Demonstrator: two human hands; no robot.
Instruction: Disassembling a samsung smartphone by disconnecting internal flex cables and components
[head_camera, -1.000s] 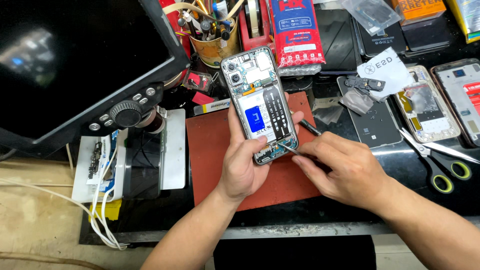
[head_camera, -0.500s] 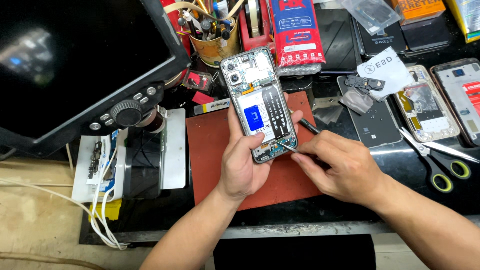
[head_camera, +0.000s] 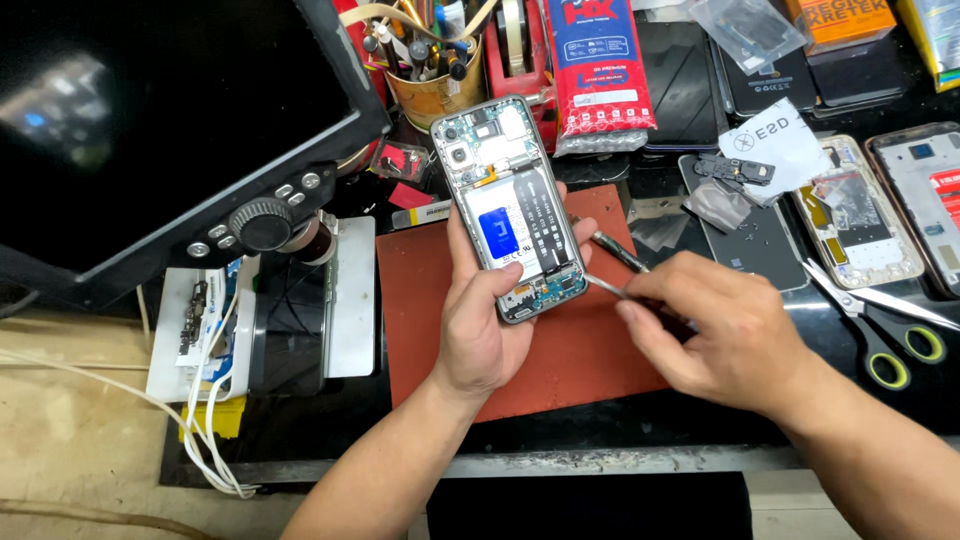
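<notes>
Your left hand (head_camera: 478, 330) grips the opened phone (head_camera: 510, 205) from below, fingers curled around its lower half and the thumb lying across the bottom of its exposed back; the phone stands out above your hand, tilted slightly left, its camera end pointing away from you, held over the red mat (head_camera: 520, 320). Your right hand (head_camera: 722, 335) sits just right of the phone's bottom edge, fingers pressed together in a pinch on a thin metal tool (head_camera: 605, 287); the tool's tip touches the lower right corner of the phone, near the small board there. A second dark tool (head_camera: 618, 250) lies on the mat just beyond your right fingers; scissors (head_camera: 880, 320) lie further right, well apart.
</notes>
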